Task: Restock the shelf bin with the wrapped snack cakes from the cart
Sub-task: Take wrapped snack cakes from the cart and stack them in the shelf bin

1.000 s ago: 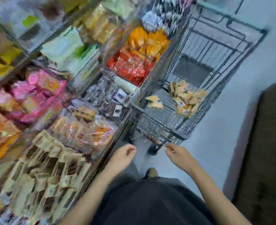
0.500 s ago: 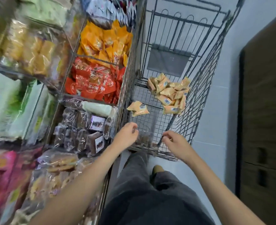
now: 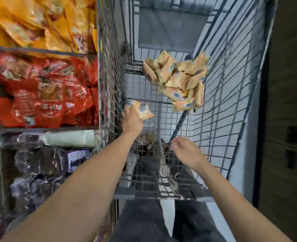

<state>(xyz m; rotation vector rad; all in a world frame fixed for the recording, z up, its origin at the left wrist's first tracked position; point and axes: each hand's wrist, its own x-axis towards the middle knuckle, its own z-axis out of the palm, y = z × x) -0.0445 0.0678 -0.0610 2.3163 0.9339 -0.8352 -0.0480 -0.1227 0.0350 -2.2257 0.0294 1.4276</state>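
Fingers of the left hand close on two wrapped snack cakes lying apart from the main heap, likely taken first because they sit nearest; the right hand hovers over the cart with fingers loosely curled and holding nothing (probably ready to gather more); the pile of cakes rests against the far right corner of the wire basket; shelf bins of orange and red packets stand just beside the cart's left wall, within easy reach.

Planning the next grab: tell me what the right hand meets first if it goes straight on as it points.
Probably the pile of wrapped snack cakes against the cart's right wall; the right hand hangs empty over the basket, though depth is unclear.
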